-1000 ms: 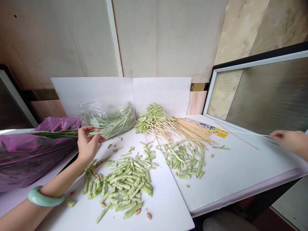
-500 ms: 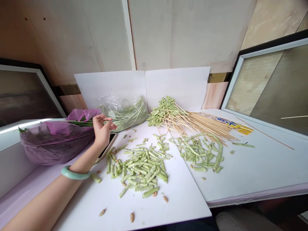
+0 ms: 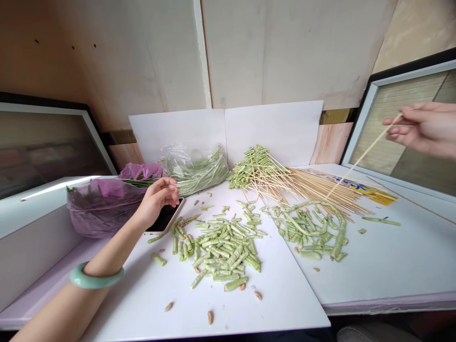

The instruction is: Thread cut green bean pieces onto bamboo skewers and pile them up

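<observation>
My left hand, with a green bangle on its wrist, is raised over a phone, fingers curled but apart, and nothing shows in it. At the right edge my right hand pinches one end of a thin wooden skewer, which slants down to the left. Below and between the hands lies a pile of cut green bean pieces. More bean pieces and a long curved bean lie to its right.
At the back are threaded beans, a heap of skewers and a clear bag of long beans. A purple bag sits left. Framed glass panels flank the white table.
My right hand has come into view from the right with the skewer, whose tip alone showed before. The camera view has shifted left. My left hand's fingers remain curled.
</observation>
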A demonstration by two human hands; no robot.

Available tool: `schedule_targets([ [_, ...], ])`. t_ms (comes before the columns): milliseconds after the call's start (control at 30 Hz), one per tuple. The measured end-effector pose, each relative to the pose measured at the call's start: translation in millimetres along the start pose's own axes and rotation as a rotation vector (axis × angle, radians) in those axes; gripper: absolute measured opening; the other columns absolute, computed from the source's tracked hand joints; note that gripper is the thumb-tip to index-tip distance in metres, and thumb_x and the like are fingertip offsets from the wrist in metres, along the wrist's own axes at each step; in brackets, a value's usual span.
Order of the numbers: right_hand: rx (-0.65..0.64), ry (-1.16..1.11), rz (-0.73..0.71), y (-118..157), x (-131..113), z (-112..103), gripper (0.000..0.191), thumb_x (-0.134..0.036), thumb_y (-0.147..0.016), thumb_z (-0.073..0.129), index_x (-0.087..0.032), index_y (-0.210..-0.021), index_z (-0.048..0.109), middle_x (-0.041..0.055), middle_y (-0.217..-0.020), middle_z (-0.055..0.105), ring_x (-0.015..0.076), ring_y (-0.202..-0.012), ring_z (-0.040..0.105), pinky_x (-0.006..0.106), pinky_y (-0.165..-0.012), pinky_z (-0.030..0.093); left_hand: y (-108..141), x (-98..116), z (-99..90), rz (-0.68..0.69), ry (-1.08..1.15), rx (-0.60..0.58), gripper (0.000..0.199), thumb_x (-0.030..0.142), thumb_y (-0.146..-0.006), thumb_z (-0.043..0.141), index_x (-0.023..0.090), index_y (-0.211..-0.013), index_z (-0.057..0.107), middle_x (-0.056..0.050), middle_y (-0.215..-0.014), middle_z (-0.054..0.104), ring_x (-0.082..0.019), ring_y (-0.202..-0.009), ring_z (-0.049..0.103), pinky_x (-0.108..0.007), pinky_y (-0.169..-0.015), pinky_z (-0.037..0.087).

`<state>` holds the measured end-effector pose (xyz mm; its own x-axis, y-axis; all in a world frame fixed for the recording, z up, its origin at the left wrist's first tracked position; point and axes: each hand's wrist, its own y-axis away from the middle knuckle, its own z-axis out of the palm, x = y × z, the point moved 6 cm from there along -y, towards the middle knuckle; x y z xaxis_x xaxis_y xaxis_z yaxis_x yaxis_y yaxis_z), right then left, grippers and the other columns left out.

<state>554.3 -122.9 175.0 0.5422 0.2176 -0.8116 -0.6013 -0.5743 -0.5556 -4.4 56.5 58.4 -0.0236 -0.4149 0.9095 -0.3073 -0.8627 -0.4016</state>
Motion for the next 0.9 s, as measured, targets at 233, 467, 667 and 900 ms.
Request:
schedule_targets([
  [233, -0.343, -0.326, 0.072, 68.1, -37.4, 125.0, 0.018, -0.007, -0.094, 0.045, -0.024, -0.091, 0.046, -0.0013, -0.068, 0.062, 0.0099, -0.050, 0.054, 0.029, -0.059, 0.047, 54.4, 8.4, 3.2, -0.056, -0.510, -0.461, 0.010, 0.028, -0.074, 0.063, 0.023, -0.079, 0.069, -0.005, -0.069, 0.067, -0.022, -0.063, 0.064, -0.027, -0.052, 0.050],
  [467, -0.603, -0.354, 0.070, 111.3, -29.8, 163.8, 0.039, -0.016, -0.074, 0.072, -0.025, -0.102, 0.048, -0.0005, -0.069, 0.067, 0.0144, -0.058, 0.062, 0.028, -0.061, 0.051, 73.4, 2.7, -5.6, 0.093, -0.838, -0.570, 0.021, 0.027, -0.079, 0.056, 0.029, -0.090, 0.075, -0.007, -0.088, 0.073, -0.025, -0.075, 0.068, -0.031, -0.065, 0.056],
  [667, -0.627, -0.375, 0.036, 121.5, -44.5, 164.7, 0.045, -0.018, -0.072, 0.074, -0.022, -0.109, 0.048, 0.0041, -0.075, 0.069, 0.0157, -0.063, 0.065, 0.029, -0.064, 0.053, 71.1, -9.0, 7.8, 0.157, -0.779, -0.648, 0.025, 0.018, -0.076, 0.061, 0.032, -0.090, 0.076, -0.007, -0.097, 0.073, -0.027, -0.090, 0.068, -0.036, -0.081, 0.055],
  [900, -0.517, -0.412, -0.093, 109.4, -82.7, 143.3, 0.038, -0.010, -0.073, 0.068, -0.024, -0.105, 0.052, 0.0010, -0.067, 0.065, 0.0131, -0.055, 0.059, 0.027, -0.057, 0.049, 65.3, -11.5, 12.2, 0.162, -0.839, -0.724, 0.017, 0.019, -0.076, 0.062, 0.030, -0.077, 0.075, -0.007, -0.094, 0.072, -0.026, -0.088, 0.067, -0.033, -0.077, 0.055],
])
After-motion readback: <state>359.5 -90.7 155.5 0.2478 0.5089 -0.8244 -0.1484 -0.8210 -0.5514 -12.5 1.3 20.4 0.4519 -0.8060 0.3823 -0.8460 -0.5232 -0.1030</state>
